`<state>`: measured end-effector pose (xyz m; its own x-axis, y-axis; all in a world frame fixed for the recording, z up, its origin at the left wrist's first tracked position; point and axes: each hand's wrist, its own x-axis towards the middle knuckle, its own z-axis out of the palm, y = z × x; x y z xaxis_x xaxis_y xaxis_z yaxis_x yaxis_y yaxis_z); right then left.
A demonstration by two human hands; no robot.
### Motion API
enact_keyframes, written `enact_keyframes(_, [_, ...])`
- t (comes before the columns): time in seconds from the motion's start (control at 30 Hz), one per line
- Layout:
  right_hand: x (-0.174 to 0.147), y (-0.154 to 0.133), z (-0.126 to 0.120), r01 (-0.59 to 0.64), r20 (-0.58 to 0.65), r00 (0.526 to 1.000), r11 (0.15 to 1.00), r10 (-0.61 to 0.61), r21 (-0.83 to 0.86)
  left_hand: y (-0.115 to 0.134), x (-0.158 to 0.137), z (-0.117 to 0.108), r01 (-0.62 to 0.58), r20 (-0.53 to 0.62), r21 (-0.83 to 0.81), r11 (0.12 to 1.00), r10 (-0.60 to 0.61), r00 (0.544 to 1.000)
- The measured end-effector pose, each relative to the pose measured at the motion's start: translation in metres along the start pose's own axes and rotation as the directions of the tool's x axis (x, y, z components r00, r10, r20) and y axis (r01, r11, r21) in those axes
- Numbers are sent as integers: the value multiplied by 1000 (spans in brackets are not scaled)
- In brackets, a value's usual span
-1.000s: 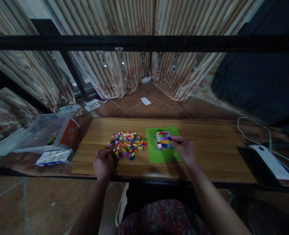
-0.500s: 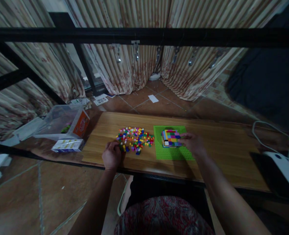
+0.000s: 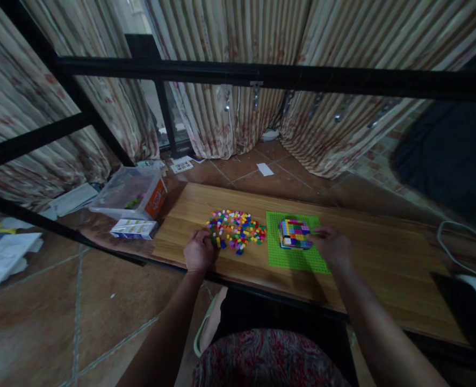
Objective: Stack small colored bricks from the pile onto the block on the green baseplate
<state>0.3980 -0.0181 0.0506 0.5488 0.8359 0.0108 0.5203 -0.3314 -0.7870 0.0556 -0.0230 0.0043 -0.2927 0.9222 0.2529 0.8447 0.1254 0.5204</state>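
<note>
Brick structure (image 3: pixel 293 233) sat on green baseplate (image 3: pixel 279 259), on bench (image 3: pixel 387 263). Left hand (image 3: pixel 199 251) lay curled beside loose bricks (image 3: pixel 238 230); grip state hidden. Right hand (image 3: pixel 332 246) had fingertips at brick structure's right edge; could not tell whether grip closed on brick. Clear bin (image 3: pixel 119 189) stood farther left; curtains (image 3: pixel 232 126) hung beyond bench.

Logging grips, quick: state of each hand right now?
Left hand: curled beside loose toy bricks; grip cannot be told.
Right hand: at right edge of toy-brick block; grip cannot be told.

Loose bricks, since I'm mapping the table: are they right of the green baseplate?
No, the loose bricks lie left of the baseplate, beside the left hand.
</note>
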Motion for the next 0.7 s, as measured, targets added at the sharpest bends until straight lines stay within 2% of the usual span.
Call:
enact_keyframes(0.07, [-21, -11, 7, 158, -110, 980, 984, -167, -84, 0, 0, 0, 12, 14, -4, 1000, -11, 1000])
enact_keyframes(0.1, [-33, -18, 14, 231, -98, 967, 972, -234, -45, 0, 0, 0, 11, 19, -8, 1000, -11, 1000])
enact_keyframes(0.13, [-44, -26, 22, 301, -61, 952, 954, -299, 15, 0, 0, 0, 9, 20, -11, 1000, -9, 1000])
enact_keyframes(0.17, [-54, -34, 33, 373, 28, 926, 925, -376, 72, 1, 0, 0, 7, 19, -14, 1000, -7, 1000])
enact_keyframes(0.27, [-74, -55, 68, 535, 291, 790, 839, -539, 102, 1, -1, 0, 7, 8, -22, 1000, -7, 1000])
enact_keyframes(0.33, [-77, -64, 89, 585, 377, 736, 809, -562, 63, 1, -1, 1, 6, 2, -26, 1000, -6, 1000])
enact_keyframes(0.47, [-73, -71, 117, 637, 460, 696, 770, -551, -41, 1, -2, 0, -3, 6, -29, 1000, 3, 1000])
enact_keyframes(0.6, [-68, -70, 126, 687, 506, 660, 719, -555, -108, 2, -2, 0, 17, 26, -21, 1000, -16, 1000])
enact_keyframes(0.7, [-63, -66, 123, 695, 514, 664, 702, -543, -156, 2, -2, -1, 21, 31, -21, 1000, -21, 999])
